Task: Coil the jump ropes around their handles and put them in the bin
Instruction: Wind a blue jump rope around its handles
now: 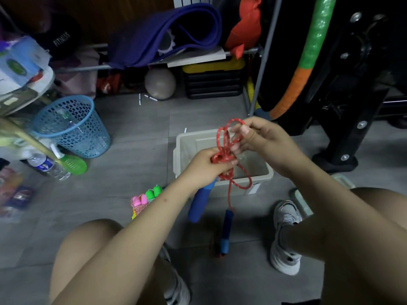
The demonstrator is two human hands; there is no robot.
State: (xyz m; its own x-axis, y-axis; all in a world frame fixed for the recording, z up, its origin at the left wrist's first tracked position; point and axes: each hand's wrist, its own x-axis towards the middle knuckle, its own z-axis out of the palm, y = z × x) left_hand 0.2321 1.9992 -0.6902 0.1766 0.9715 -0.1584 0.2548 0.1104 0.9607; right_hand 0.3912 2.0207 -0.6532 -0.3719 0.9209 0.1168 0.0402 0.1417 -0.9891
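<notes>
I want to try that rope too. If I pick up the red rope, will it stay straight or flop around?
Probably flop: the red speckled cord bends into loose loops between the left hand and right hand. Its free blue foam handle dangles below, so it would likely swing. The cord looks thin, so probably light.

Both forearms are bare to the edge of view, with no sleeves, watch or rings on the left hand [203,166] or the right hand [262,139]. The knees and thighs are bare too. On each foot sits a chunky grey-and-white sneaker [286,236] with thick white soles and mesh panels.
</notes>
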